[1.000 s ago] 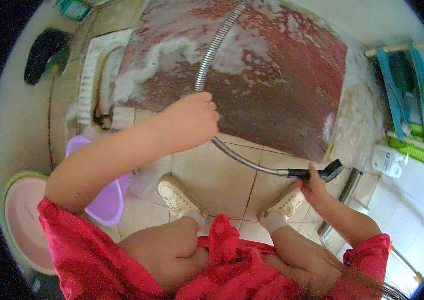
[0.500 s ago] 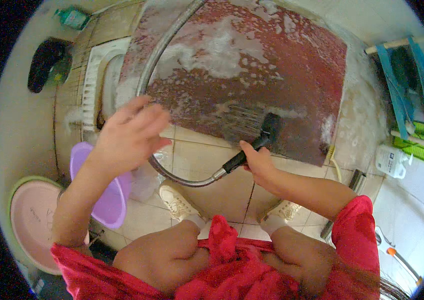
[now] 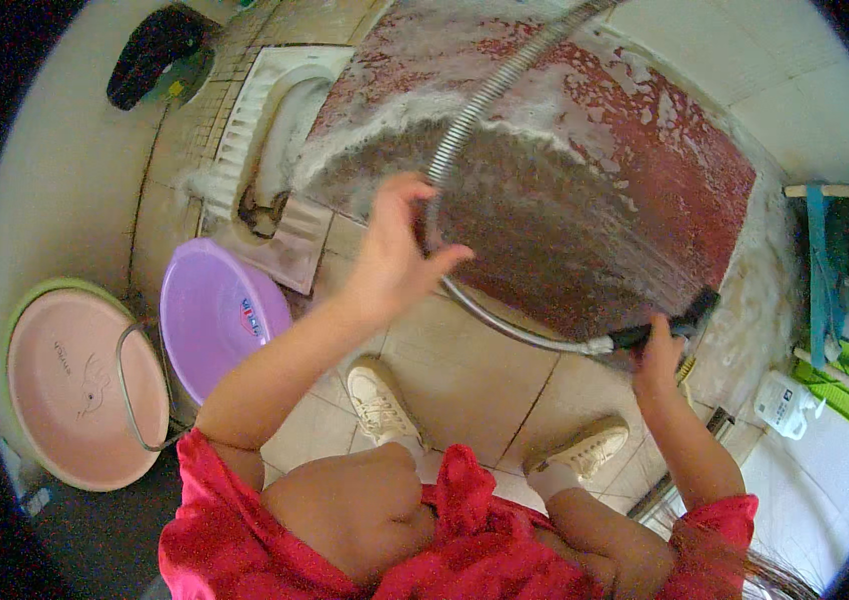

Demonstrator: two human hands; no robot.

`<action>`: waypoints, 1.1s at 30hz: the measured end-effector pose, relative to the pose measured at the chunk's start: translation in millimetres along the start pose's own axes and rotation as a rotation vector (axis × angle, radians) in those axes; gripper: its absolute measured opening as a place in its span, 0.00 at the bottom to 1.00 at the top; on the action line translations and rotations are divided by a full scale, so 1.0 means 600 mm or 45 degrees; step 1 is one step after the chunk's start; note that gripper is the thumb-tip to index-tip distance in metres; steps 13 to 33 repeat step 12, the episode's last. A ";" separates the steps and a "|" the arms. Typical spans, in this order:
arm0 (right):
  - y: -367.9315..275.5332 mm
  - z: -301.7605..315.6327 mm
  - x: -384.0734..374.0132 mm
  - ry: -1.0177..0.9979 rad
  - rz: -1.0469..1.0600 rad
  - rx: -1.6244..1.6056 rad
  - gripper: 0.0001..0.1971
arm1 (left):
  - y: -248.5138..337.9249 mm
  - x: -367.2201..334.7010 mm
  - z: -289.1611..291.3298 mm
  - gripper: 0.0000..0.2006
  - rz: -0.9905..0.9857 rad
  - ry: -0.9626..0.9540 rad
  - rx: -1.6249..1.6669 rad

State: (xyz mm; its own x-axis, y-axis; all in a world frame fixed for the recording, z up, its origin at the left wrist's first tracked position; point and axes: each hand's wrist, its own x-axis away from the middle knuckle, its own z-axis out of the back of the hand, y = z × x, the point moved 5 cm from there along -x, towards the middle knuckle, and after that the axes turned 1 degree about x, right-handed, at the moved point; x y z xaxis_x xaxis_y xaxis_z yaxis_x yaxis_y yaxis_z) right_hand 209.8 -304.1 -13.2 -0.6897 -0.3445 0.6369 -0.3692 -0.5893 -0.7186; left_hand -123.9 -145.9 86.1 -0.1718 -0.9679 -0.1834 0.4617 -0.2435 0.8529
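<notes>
My right hand (image 3: 657, 358) is closed round the black handle of a shower head (image 3: 690, 318), low over the right end of a soaked dark-red mat (image 3: 675, 170). Water streaks fan from it leftward across the mat. A ribbed metal shower hose (image 3: 505, 85) loops from the handle and up past my left hand (image 3: 397, 255). That hand curls loosely at the hose, its thumb sticking out and the hose between thumb and fingers. White foam (image 3: 395, 112) borders a brownish rinsed patch at the mat's middle.
A squat toilet (image 3: 245, 150) lies left of the mat. A purple basin (image 3: 200, 310) and a pink basin (image 3: 70, 400) stand at the left. On the right are a white jug (image 3: 785, 403) and a rack with blue straps (image 3: 818, 280). My shoes (image 3: 385, 400) stand on tiles.
My right hand has carried the shower head rightward along the mat's near edge. My left hand has moved right with the hose. A broad brownish patch now shows where foam lay; the view has shifted.
</notes>
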 end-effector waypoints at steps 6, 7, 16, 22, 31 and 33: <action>-0.014 0.034 -0.071 0.096 -0.070 -0.395 0.07 | 0.053 0.072 -0.103 0.14 0.480 -0.689 0.463; -0.020 0.020 -0.075 0.022 -0.017 -0.315 0.06 | 0.070 0.078 -0.106 0.11 0.397 -0.683 0.532; 0.013 -0.091 -0.047 -0.272 -0.032 -0.077 0.13 | 0.076 0.107 -0.080 0.11 0.575 -0.812 0.617; 0.013 -0.091 -0.047 -0.272 -0.032 -0.077 0.13 | 0.076 0.107 -0.080 0.11 0.575 -0.812 0.617; 0.013 -0.091 -0.047 -0.272 -0.032 -0.077 0.13 | 0.076 0.107 -0.080 0.11 0.575 -0.812 0.617; 0.013 -0.091 -0.047 -0.272 -0.032 -0.077 0.13 | 0.076 0.107 -0.080 0.11 0.575 -0.812 0.617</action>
